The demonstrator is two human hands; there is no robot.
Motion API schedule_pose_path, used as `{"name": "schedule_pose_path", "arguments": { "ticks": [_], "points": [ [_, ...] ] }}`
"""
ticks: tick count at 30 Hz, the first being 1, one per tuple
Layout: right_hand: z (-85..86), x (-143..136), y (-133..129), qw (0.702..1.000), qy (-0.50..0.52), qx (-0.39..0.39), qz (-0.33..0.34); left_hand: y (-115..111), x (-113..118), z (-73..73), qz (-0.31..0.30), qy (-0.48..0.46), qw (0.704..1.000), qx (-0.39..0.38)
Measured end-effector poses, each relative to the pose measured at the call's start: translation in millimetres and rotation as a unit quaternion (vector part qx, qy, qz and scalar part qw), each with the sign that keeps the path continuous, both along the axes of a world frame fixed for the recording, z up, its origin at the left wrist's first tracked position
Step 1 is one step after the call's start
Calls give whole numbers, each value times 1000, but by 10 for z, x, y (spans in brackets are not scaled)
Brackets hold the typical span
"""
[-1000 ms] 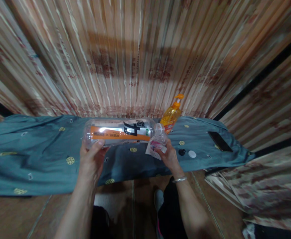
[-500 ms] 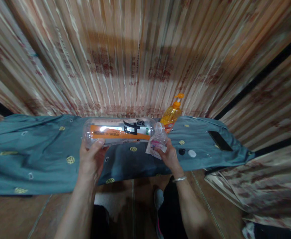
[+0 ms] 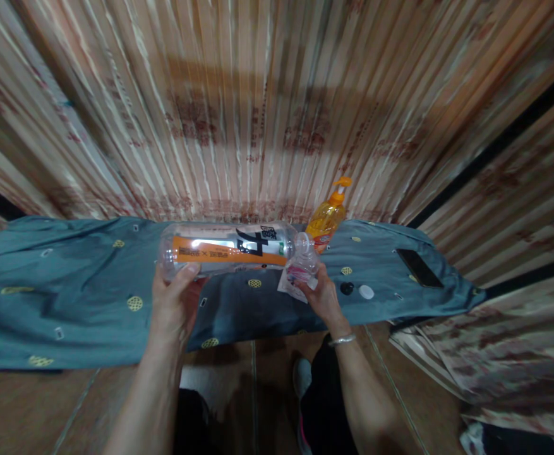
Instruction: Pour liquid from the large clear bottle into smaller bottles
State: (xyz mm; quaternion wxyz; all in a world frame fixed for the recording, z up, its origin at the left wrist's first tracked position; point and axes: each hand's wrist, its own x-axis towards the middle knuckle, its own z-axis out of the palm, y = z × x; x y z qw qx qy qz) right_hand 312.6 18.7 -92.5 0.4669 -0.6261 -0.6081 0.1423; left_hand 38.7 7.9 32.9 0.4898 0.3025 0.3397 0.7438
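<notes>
My left hand is wrapped round the base end of a large clear plastic bottle with an orange, white and black label. The bottle lies nearly level in the air, its neck end pointing right. In my right hand is a small clear plastic bottle with something pink on or in it. The two bottles' neck ends overlap in view; whether they touch, I cannot tell. Beneath the small bottle shows a whitish piece of paper or packet, partly hidden. No flow of liquid is visible.
On the green patterned cloth, a pump bottle of yellow-orange liquid stands behind my right hand. A black cap and a white cap lie to the right, with a dark phone beyond. A pleated curtain hangs behind.
Almost nothing differs. Both bottles stay in my hands in nearly the same position, with at most a slight shift.
</notes>
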Motion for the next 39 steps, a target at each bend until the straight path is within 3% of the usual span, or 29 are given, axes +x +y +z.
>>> {"name": "schedule_pose_path", "arguments": {
  "ticks": [39],
  "points": [
    [34,-21,-8,1000,24,-16,-5,22,-15,-62,-14,0,1000,1]
  ]
}}
